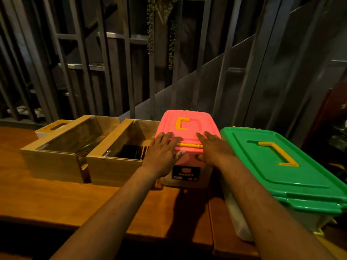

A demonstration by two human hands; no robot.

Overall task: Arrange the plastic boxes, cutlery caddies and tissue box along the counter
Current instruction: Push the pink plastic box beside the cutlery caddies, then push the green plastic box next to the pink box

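A plastic box with a pink lid (187, 121) and a yellow handle stands at the middle of the wooden counter (56, 199). My left hand (161, 151) lies on the lid's near left corner, thumb under the rim. My right hand (216, 149) grips the near right corner the same way. A larger plastic box with a green lid (272, 166) stands right beside it on the right. Two wooden cutlery caddies stand to the left: one (120, 160) touching the pink box, holding dark items, another (62, 156) further left. A white tissue box with a wooden top (54, 126) sits behind the left caddy.
A dark metal railing (112, 72) and a staircase wall run right behind the counter. A hanging green plant (161, 25) dangles above the pink box. The counter's front edge is close to me, and a seam splits its boards below the pink box.
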